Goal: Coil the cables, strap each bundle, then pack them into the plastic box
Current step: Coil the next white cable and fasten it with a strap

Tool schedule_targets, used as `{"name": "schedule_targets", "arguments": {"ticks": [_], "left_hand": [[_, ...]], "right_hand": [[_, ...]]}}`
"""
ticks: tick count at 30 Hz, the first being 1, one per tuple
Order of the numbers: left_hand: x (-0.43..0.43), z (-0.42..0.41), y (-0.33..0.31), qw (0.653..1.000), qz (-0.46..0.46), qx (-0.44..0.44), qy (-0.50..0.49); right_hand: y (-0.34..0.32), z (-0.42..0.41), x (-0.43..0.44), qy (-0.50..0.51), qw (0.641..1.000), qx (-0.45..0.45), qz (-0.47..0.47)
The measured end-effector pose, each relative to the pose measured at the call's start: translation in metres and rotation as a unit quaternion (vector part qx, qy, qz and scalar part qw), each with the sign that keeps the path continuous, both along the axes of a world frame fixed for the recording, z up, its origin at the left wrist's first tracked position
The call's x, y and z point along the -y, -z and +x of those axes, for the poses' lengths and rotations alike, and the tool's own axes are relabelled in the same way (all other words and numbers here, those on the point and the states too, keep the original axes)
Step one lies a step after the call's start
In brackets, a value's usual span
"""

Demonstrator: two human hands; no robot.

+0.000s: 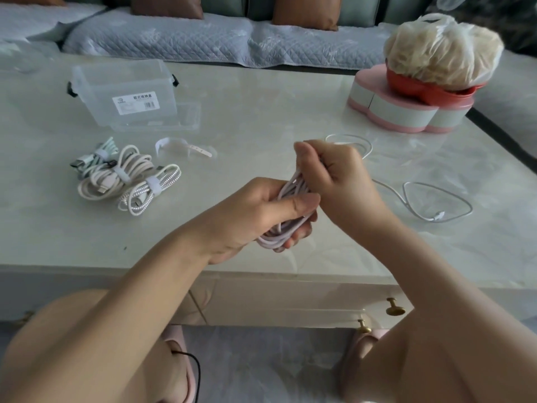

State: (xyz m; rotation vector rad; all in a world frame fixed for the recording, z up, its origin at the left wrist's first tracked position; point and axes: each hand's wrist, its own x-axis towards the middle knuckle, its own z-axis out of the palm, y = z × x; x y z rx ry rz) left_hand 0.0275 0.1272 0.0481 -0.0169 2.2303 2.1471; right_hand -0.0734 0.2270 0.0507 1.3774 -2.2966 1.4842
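The left hand (261, 210) grips the soft, light cable (279, 234) coil. The right hand (328, 170) pinches its loops; it seems springy, so hold it mid-bundle.

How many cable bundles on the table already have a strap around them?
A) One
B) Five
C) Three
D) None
C: three strapped bundles lie together left of the hands: a greenish one, a cream one and a braided silver one, each with a pale strap around its middle. The white cable in the left hand and right hand has no strap yet.
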Motion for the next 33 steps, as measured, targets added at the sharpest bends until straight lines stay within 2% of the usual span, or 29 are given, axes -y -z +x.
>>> {"name": "schedule_targets", "arguments": {"ticks": [3,6,9,12,15,17,20,22,25,27,29,33], "left_hand": [[0.002,0.005,0.001,1.000,-0.002,0.006,0.027],[0.003,0.009,0.006,0.999,-0.015,0.026,0.044],[-0.003,0.008,0.016,0.993,-0.108,0.044,-0.009],[-0.012,0.005,0.026,0.955,-0.291,0.008,-0.051],[-0.020,0.004,0.025,0.935,-0.341,-0.028,-0.094],[-0.022,0.003,0.021,0.922,-0.355,-0.037,-0.152],[-0.024,0.001,0.017,0.924,-0.331,-0.045,-0.187],[-0.022,0.000,0.014,0.940,-0.285,-0.037,-0.183],[-0.014,-0.002,0.008,0.981,-0.153,-0.007,-0.117],[-0.009,-0.001,0.003,0.997,-0.043,0.030,-0.058],[-0.004,0.000,0.001,0.996,0.045,0.080,-0.019],[0.006,0.006,0.006,0.986,0.092,0.124,0.058]], "right_hand": [[0.000,0.001,-0.001,-0.043,0.999,0.023,0.024],[-0.005,0.001,-0.010,-0.102,0.985,0.110,0.082],[-0.008,-0.007,-0.020,-0.135,0.958,0.179,0.179],[-0.002,-0.005,-0.023,-0.098,0.962,0.097,0.235],[0.004,0.007,-0.018,-0.011,0.979,-0.008,0.202],[0.004,0.011,-0.013,0.010,0.989,-0.035,0.145],[0.003,0.007,-0.008,0.009,0.996,-0.039,0.077],[0.002,0.004,-0.003,-0.008,0.998,-0.013,0.055],[0.000,-0.001,0.002,-0.023,0.998,0.037,0.049],[-0.001,-0.007,0.003,-0.020,0.996,0.077,0.038],[-0.001,-0.008,0.002,-0.009,0.996,0.078,0.034],[0.004,0.002,0.000,-0.023,0.994,0.107,0.024]]}}
